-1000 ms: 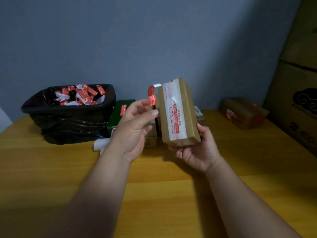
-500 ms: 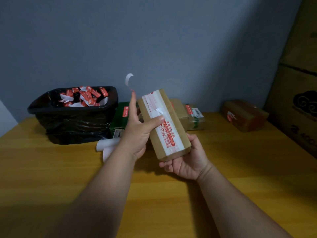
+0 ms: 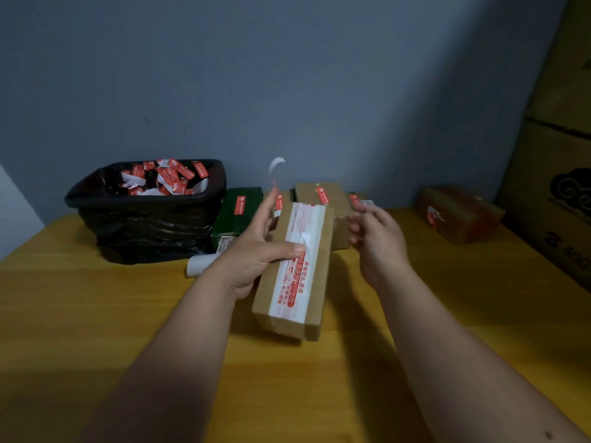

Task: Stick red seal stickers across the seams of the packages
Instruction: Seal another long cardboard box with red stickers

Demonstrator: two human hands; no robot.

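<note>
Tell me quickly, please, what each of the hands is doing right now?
Left hand: grips the brown package, thumb on top.
Right hand: open, holding nothing.

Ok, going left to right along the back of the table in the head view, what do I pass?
Black bin → green package → brown package with a red seal → dark brown package → big cardboard cartons.

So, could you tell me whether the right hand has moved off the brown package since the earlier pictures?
Yes. The right hand has let go and risen beside the brown package, toward the sealed boxes by the wall.
</note>
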